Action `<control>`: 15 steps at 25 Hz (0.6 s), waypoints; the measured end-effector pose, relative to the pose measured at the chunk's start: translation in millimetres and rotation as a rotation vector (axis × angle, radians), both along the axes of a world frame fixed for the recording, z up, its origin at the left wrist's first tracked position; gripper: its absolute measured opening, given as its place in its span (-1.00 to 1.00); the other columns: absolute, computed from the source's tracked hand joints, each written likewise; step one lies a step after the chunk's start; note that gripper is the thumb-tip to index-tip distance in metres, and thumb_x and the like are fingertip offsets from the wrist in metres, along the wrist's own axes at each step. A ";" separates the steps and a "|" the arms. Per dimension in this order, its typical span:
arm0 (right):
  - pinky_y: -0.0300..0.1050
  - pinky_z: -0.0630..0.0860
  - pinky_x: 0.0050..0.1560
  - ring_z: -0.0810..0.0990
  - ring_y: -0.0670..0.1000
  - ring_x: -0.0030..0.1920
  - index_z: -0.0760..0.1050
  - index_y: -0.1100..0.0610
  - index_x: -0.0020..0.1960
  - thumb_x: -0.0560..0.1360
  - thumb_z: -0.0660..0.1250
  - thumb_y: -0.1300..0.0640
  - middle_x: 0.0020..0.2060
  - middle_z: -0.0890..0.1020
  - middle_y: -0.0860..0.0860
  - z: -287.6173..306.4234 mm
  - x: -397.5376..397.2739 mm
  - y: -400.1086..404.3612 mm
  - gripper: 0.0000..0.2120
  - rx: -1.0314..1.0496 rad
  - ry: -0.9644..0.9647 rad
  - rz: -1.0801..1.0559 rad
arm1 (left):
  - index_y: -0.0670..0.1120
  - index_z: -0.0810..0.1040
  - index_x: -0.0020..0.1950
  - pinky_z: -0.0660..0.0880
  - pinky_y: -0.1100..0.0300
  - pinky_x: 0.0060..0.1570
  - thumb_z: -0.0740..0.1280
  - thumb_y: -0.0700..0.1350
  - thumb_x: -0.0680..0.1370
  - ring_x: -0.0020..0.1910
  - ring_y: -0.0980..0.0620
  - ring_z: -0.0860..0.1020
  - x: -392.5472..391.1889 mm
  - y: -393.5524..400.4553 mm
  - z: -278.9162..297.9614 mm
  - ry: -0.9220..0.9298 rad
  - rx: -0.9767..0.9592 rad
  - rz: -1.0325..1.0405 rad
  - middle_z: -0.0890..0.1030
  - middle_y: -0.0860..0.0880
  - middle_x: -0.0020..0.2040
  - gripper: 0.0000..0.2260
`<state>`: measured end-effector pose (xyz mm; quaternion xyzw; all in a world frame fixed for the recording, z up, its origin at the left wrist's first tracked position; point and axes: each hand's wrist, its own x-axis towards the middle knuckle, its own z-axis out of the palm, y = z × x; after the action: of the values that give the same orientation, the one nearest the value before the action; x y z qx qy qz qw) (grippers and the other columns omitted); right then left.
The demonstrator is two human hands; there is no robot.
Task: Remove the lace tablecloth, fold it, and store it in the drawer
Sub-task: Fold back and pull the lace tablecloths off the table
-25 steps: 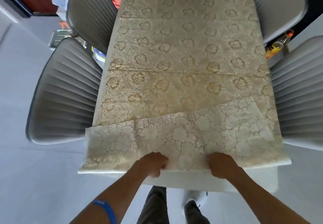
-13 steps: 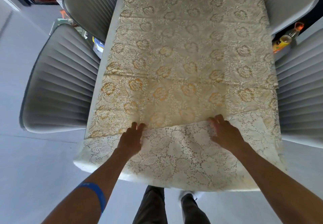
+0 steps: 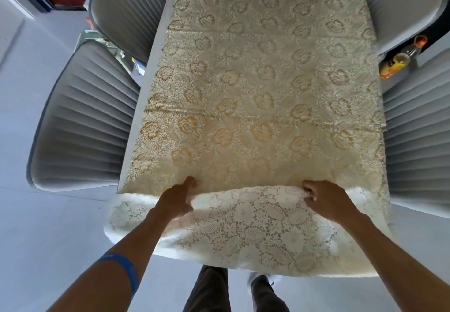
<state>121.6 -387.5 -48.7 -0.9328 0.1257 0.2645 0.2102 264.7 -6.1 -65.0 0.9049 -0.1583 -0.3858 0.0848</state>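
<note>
Both hands, left hand (image 3: 176, 201) and right hand (image 3: 326, 199), pinched the lace tablecloth (image 3: 255, 97) at its folded near edge, rest spread beyond on the table (image 3: 155, 51); thumbs probably underneath, so lift evenly.

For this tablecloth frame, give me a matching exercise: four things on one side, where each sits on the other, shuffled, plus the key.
Things:
1. left hand
2. right hand
3. bottle
4. blue wristband

Places:
A. between the two grey chairs on the right
B. gripping the lace tablecloth fold nearer the right table edge
C. on the left forearm
D. gripping the fold nearer the left table edge

Pairs: 1-D, 2-B, 3-A, 4-C
</note>
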 end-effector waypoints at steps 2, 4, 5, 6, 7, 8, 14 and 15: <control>-0.17 0.36 -0.36 0.53 -0.02 -0.31 0.40 -0.02 -0.18 0.46 0.33 0.18 -0.35 0.55 -0.07 6.8 -8.3 -13.4 -0.85 0.009 0.012 -0.054 | 0.05 0.38 0.26 0.51 0.12 -0.15 0.43 -0.16 0.42 -0.09 -0.09 0.61 15.4 -4.2 10.9 0.053 0.147 -0.143 0.62 -0.06 -0.04 -0.55; -0.07 0.46 -0.27 0.60 0.06 -0.23 0.48 0.07 -0.13 0.46 0.33 0.20 -0.27 0.61 -0.01 17.0 1.3 -30.1 -0.95 -0.032 0.098 -0.061 | 0.02 0.50 0.25 0.46 0.14 0.03 0.42 -0.03 0.46 0.11 -0.04 0.59 45.4 -18.6 30.0 0.033 0.307 -0.349 0.61 0.01 0.11 -0.63; -0.03 0.47 -0.23 0.61 0.14 -0.18 0.49 0.14 -0.11 0.45 0.33 0.21 -0.24 0.63 0.07 24.7 15.7 -39.5 -0.97 -0.066 0.105 -0.060 | 0.01 0.52 0.25 0.42 0.13 0.08 0.41 0.00 0.47 0.16 -0.01 0.56 65.8 -29.4 43.2 -0.008 0.330 -0.377 0.60 0.03 0.16 -0.64; -0.03 0.44 -0.22 0.60 0.20 -0.17 0.47 0.17 -0.12 0.44 0.31 0.22 -0.24 0.62 0.13 34.2 36.3 -51.3 -0.96 -0.115 0.045 -0.077 | 0.01 0.53 0.22 0.38 0.10 0.10 0.38 0.01 0.49 0.18 -0.01 0.55 90.7 -42.7 57.3 -0.105 0.305 -0.386 0.59 0.05 0.18 -0.69; -0.04 0.46 -0.19 0.59 0.23 -0.16 0.44 0.16 -0.14 0.42 0.31 0.25 -0.25 0.61 0.16 45.5 59.9 -63.1 -0.94 -0.197 -0.089 -0.107 | 0.01 0.54 0.18 0.35 0.06 0.13 0.35 -0.03 0.51 0.19 -0.04 0.53 115.5 -58.6 72.1 -0.275 0.261 -0.376 0.58 0.03 0.17 -0.75; 0.02 0.49 -0.07 0.59 0.24 -0.08 0.45 0.13 -0.10 0.40 0.33 0.28 -0.19 0.62 0.17 57.6 83.6 -73.5 -0.88 -0.315 -0.256 -0.146 | 0.00 0.53 0.16 0.33 0.00 0.15 0.31 -0.10 0.51 0.19 -0.10 0.50 137.0 -75.4 86.5 -0.506 0.208 -0.337 0.56 -0.02 0.16 -0.77; 0.30 0.10 0.45 0.07 0.21 0.55 0.10 0.05 0.54 0.40 0.42 0.08 0.57 0.12 0.09 71.4 108.3 -37.8 -0.19 -0.427 -0.399 -0.122 | -0.07 0.31 0.46 0.24 -0.09 0.32 0.31 -0.10 0.48 0.38 -0.16 0.33 93.0 -131.0 82.1 -0.735 -0.166 -0.127 0.33 -0.12 0.47 -0.46; 0.27 0.13 0.47 0.08 0.18 0.55 0.11 0.03 0.55 0.42 0.40 0.06 0.58 0.11 0.07 57.2 87.6 -17.4 -0.22 -0.376 -0.338 -0.058 | -0.06 0.33 0.45 0.24 -0.03 0.33 0.30 -0.11 0.47 0.39 -0.13 0.34 61.4 -123.1 67.4 -0.645 -0.136 -0.187 0.33 -0.11 0.47 -0.47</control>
<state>209.2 -405.0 8.4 -0.9825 0.1623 0.0709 0.0585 326.1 -129.2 2.4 0.9542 -0.2847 -0.0742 0.0546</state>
